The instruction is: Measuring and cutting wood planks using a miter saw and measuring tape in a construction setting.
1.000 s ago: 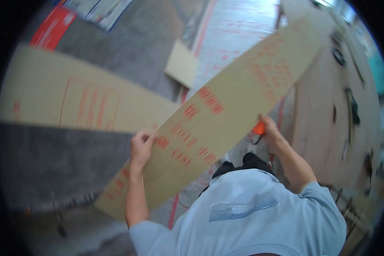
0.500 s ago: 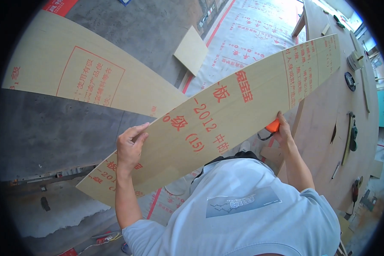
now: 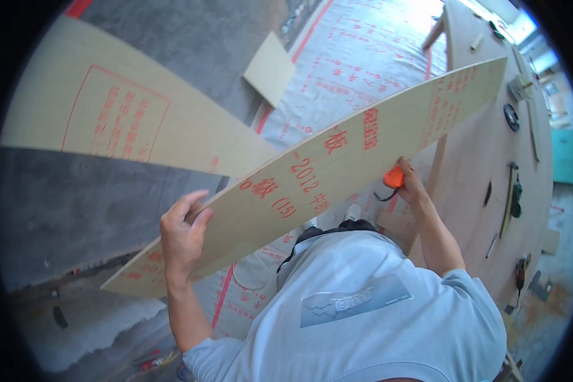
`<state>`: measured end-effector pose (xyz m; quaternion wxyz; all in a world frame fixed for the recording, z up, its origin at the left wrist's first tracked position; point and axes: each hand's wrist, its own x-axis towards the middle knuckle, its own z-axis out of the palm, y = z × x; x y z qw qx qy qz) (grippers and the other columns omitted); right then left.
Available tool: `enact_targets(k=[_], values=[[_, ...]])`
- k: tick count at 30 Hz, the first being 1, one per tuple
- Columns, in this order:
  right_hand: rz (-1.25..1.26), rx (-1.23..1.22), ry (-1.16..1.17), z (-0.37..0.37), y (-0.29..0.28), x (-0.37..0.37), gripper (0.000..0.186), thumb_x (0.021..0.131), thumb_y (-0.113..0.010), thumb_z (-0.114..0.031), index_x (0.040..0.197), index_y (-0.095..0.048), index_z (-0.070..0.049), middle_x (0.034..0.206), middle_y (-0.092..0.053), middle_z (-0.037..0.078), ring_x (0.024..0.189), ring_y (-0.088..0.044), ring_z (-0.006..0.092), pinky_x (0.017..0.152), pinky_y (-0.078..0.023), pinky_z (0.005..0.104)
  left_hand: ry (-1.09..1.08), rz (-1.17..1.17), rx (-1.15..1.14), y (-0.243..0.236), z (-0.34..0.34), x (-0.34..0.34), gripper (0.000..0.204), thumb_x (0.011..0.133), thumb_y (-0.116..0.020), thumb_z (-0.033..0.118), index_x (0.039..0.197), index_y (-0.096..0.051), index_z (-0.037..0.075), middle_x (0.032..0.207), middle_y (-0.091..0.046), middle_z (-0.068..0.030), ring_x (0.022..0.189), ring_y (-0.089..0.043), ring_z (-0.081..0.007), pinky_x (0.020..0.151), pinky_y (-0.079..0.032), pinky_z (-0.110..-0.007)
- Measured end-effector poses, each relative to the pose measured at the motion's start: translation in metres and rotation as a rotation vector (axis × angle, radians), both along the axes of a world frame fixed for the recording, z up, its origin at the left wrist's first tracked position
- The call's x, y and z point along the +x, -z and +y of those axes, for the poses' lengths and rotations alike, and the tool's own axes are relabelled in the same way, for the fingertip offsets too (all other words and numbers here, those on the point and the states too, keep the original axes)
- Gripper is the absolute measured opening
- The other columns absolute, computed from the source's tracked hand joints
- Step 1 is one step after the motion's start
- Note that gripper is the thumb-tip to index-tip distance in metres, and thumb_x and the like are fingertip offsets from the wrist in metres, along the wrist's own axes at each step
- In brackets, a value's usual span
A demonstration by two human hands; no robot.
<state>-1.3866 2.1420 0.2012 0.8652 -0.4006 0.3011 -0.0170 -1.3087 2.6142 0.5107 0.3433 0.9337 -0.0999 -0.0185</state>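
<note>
A long tan board (image 3: 350, 165) with red printing runs diagonally in front of my body. My left hand (image 3: 184, 230) grips its upper edge toward the left end, fingers curled over it and thumb on the face. My right hand (image 3: 412, 183) holds an orange tape measure (image 3: 393, 177) with a black strap at the lower edge of the same board, toward the right. Whether its hidden fingers also grip the board, I cannot tell. A second wide tan board (image 3: 114, 108) lies behind at the left, partly hidden by the held one.
A wooden bench (image 3: 471, 197) on the right carries several tools, a black round item (image 3: 512, 116) and strips of wood. A square board piece (image 3: 268, 69) lies on dark flooring beside printed white floor covering (image 3: 356, 57). A teal panel (image 3: 566, 156) stands at the far right.
Over the last second the held board has swung to a slightly flatter diagonal. My left hand has shifted left in view, and the orange tape measure now shows more fully in my right hand.
</note>
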Motion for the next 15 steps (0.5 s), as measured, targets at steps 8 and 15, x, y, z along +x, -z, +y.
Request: enact_targets(k=[8,15], values=[[0.016,0.001,0.008,0.003,0.021,0.002,0.032,0.101,-0.055,-0.035,0.113,-0.061,-0.006,0.099,-0.067,0.003,0.083,-0.065,0.0146,0.072,-0.055,0.0328,0.094,-0.050,0.086,0.022,-0.001,0.001,0.017,0.076,-0.075,0.005,0.089,-0.065,0.001,0.080,-0.064,-0.0130,0.072,-0.061,-0.0292,0.071,-0.048,-0.038],[-0.001,0.082,0.079,0.009,-0.016,-0.019,0.034,0.100,-0.058,-0.030,0.120,-0.059,-0.003,0.109,-0.068,0.008,0.095,-0.069,0.0197,0.080,-0.058,0.0366,0.106,-0.403,0.241,0.071,0.008,0.016,0.050,0.093,-0.059,0.052,0.076,-0.061,0.006,0.069,-0.059,-0.0091,0.060,-0.050,-0.0330,0.061,-0.037,-0.043]])
